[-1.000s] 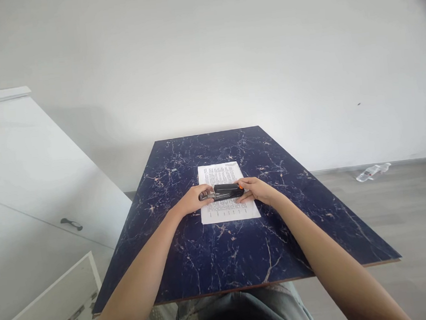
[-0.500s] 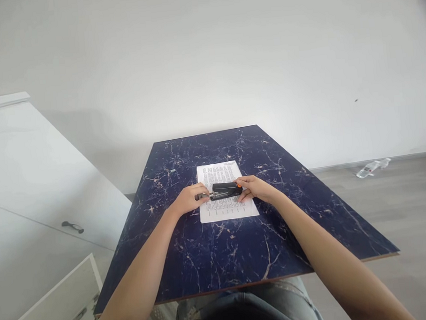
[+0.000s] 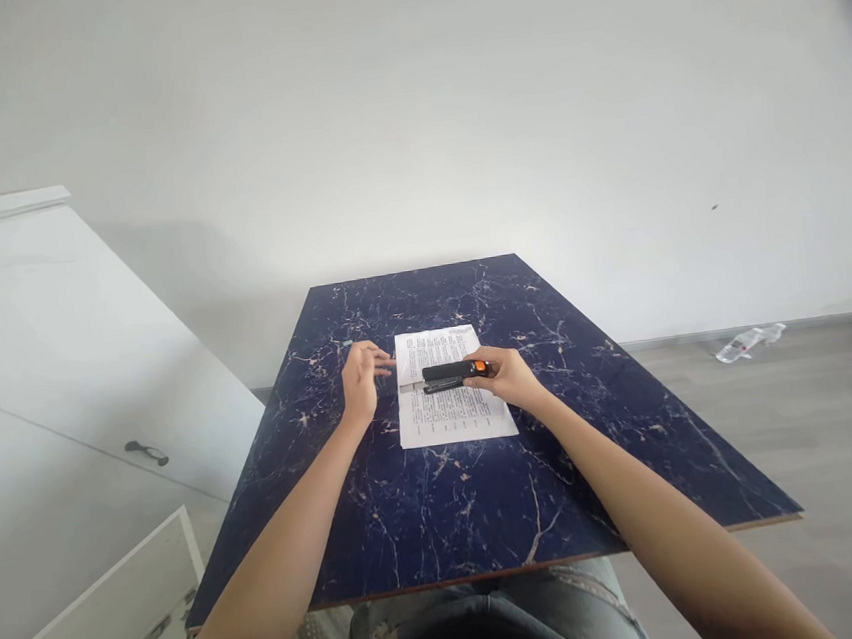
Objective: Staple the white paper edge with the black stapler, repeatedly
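Observation:
My right hand (image 3: 505, 374) grips a black stapler (image 3: 447, 371) by its right end, where an orange part shows. The stapler lies sideways over a printed sheet stack (image 3: 457, 422), with a thin metal piece (image 3: 410, 387) sticking out to its left. My left hand (image 3: 363, 378) is beside the left edge of the paper, apart from the stapler, its fingers spread and nothing seen in them.
The paper lies on a dark blue marble-patterned table (image 3: 430, 520). A white cabinet (image 3: 58, 335) stands to the left, with an open drawer (image 3: 95, 633) below. On the floor at right is a clear plastic item (image 3: 746, 344).
My left hand has let go of the stapler's left end and moved left and away from me. My right hand still holds the stapler, whose metal piece now shows uncovered.

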